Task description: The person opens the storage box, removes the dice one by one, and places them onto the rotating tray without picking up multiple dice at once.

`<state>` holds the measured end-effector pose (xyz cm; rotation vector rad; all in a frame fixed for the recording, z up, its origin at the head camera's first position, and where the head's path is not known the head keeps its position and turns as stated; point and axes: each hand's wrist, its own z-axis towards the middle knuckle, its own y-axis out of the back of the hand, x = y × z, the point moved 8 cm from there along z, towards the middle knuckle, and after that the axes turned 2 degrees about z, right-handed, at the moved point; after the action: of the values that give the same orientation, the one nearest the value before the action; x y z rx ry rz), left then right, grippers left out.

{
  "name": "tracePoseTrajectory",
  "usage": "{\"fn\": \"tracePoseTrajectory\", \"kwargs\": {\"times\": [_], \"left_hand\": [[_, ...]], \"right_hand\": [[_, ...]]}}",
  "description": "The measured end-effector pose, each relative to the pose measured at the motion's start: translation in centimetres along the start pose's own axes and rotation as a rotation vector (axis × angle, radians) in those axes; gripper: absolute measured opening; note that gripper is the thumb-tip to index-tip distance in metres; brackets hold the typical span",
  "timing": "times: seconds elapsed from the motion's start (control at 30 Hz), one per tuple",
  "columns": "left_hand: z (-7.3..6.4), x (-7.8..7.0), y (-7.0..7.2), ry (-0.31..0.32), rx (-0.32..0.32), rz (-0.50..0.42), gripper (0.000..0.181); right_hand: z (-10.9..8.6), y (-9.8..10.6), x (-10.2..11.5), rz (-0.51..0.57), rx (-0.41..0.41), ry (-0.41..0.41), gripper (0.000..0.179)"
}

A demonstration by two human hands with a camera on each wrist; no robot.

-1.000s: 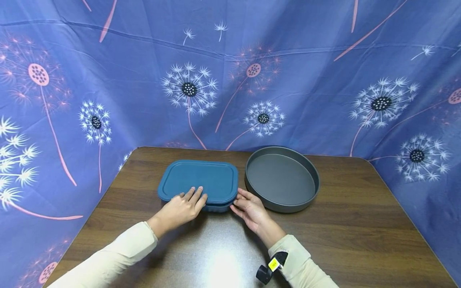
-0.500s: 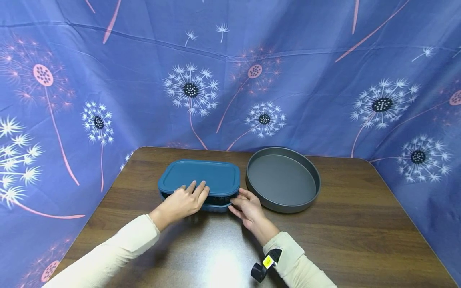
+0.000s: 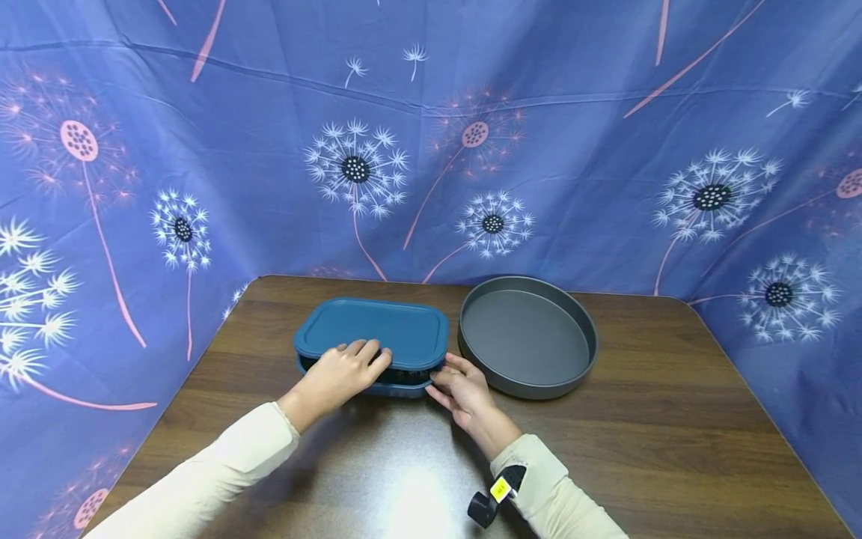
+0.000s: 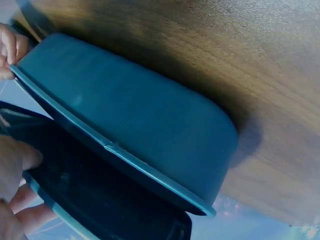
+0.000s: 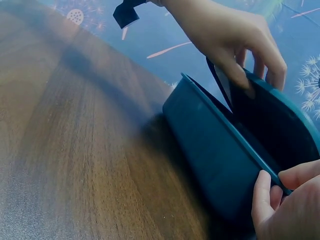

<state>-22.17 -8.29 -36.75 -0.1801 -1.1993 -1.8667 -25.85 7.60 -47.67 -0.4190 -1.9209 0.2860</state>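
A blue rectangular container (image 4: 135, 115) rests on the table with its matching blue lid (image 3: 377, 329) tilted up along the near side. My left hand (image 3: 342, 374) pinches the lid's near edge, thumb beneath and fingers on top, as the right wrist view shows. A dark gap separates lid and container at the front; the far side of the lid stays down. With my right hand (image 3: 466, 393) I hold the container's near right corner, fingers and thumb at its rim. The container's inside looks dark, and its contents are hidden.
A round dark grey pan (image 3: 528, 337) stands just right of the container, close to my right hand. Both are on a brown wooden table (image 3: 660, 434). Behind it hangs a blue cloth (image 3: 579, 150) with a dandelion print.
The lid's near edge has risen from the container, opening a front gap. My left hand has gone from fingers flat on the lid to gripping its edge. The right hand stays at the corner.
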Motion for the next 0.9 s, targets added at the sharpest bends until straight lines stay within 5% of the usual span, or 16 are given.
{"fn": "tracePoseTrajectory", "kwargs": {"times": [0.27, 0.63, 0.77, 0.9], "left_hand": [[0.3, 0.8, 0.9, 0.041, -0.03, 0.024, 0.024], [0.7, 3.4, 2.2, 0.096, -0.118, -0.011, 0.025], [0.8, 5.3, 3.1, 0.18, -0.148, -0.043, 0.027], [0.5, 8.2, 4.0, 0.333, -0.179, -0.098, 0.024]], "right_hand": [[0.1, 0.0, -0.1, 0.001, -0.006, -0.016, 0.054], [0.3, 0.2, -0.4, 0.002, -0.017, -0.029, 0.057], [0.5, 0.1, -0.4, 0.002, -0.003, -0.011, 0.057], [0.5, 0.0, -0.3, 0.004, 0.007, 0.0, 0.056]]}}
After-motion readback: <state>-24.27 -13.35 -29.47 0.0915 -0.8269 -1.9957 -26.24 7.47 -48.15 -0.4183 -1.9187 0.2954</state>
